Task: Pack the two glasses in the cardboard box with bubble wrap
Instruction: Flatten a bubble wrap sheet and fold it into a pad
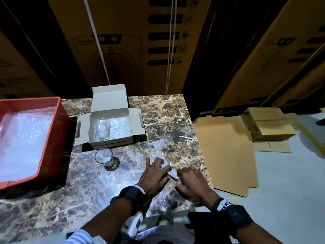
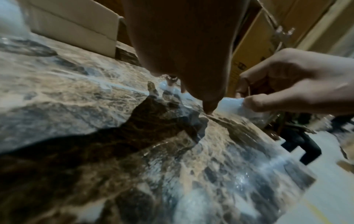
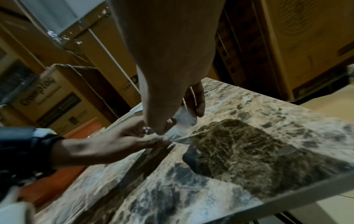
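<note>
Glasses, two. One [image 1: 102, 127] stands upright inside the box [image 1: 110, 140], left half, on wrap lining [image 1: 121, 126] the floor of it. The other [image 1: 105, 157] stands bare on the tabletop [image 1: 168, 120], just outside the box's near wall, at about 10 o'clock from the hands.

Box: lid and side flaps open, at 11 o'clock on the tabletop.

Wrap sheet [image 1: 167, 169]: small, lying at the tabletop's right side, both hands on it.

Left hand [image 1: 154, 175]: fingers straight and spread, pressing the sheet flat.

Right hand [image 1: 190, 182]: fingers curled, pinching the sheet's near edge between thumb and fingertips, as the left wrist view shows; that edge is raised off the tabletop.

Crate [image 1: 58, 120]: red, at 9 o'clock, holding more wrap [image 1: 24, 138].

Step in hand, by judgement: readying the sheet for the second glass; task roughly half done.

Next move calls for: sheet lifted clear, carried to the bare glass at 10 o'clock, wound round it, and the bundle set in the box's free right half. Glass looks slippery and easy to tip; a steady hold is wanted.
</note>
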